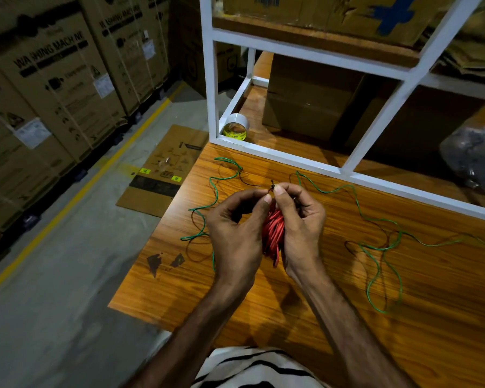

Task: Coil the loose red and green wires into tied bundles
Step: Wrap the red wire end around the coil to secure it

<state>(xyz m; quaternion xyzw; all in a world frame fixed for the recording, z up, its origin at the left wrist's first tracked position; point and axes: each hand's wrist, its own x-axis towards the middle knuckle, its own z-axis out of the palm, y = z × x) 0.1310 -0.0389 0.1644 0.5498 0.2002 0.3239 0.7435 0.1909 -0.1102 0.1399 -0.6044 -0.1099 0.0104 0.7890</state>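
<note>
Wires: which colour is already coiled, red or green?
The red wire, held as a tight coil between left hand and right hand. The green wire sprawls loose across the table.

Two bare forearms reach forward from the bottom of the view and converge at the centre. The left hand (235, 233) is turned back-up, fingers curled, its thumb and forefinger pinched together at the top. The right hand (300, 219) faces it — fingers curled inward, thumb and forefinger also pinched, their tips meeting the left hand's fingertips. Both wrists are bent slightly, the hands nearly touching.
</note>
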